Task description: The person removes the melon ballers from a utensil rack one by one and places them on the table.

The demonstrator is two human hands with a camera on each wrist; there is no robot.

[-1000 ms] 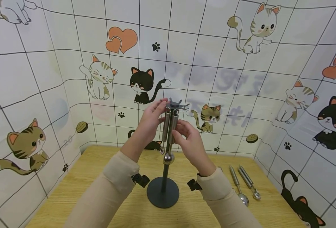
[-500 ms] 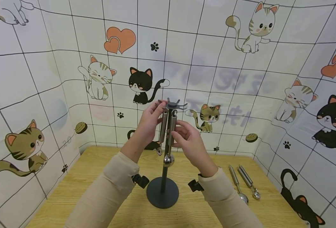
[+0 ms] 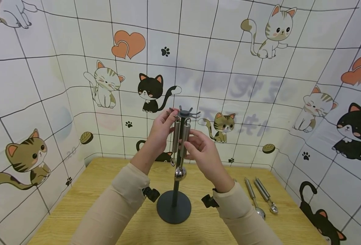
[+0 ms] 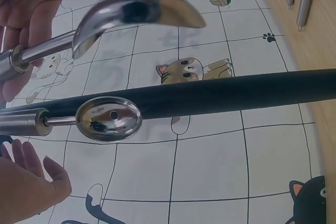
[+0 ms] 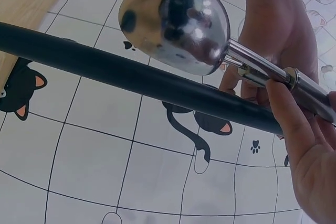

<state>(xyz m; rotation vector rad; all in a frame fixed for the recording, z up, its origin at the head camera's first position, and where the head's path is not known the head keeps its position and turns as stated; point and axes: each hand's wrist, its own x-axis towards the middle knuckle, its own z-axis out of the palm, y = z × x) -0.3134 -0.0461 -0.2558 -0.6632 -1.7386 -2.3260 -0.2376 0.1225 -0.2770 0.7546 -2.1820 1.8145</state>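
Observation:
A dark utensil stand (image 3: 175, 187) with a round base and a pronged top (image 3: 184, 112) stands upright on the wooden table. My left hand (image 3: 159, 131) pinches a left prong between thumb and fingers. My right hand (image 3: 204, 149) holds the handle of a shiny ice cream scoop (image 3: 180, 173), whose bowl hangs down in front of the pole. The scoop's end ring sits close by a front prong; whether it is hooked cannot be told. A smaller melon baller (image 4: 109, 118), with an oval bowl, hangs beside the pole on the left. Some left fingers are hidden behind the handles.
Several metal utensils lie on the table at the right, among them a round-bowled scoop (image 3: 255, 200) and a smaller one (image 3: 266, 195); my right sleeve partly covers them. A white cat-print sheet (image 3: 131, 81) rises behind and at both sides of the table (image 3: 85, 183).
The ice cream scoop has dropped slightly and its bowl has swung a little. The melon baller has shifted slightly left. Both hands keep nearly the same place and hold.

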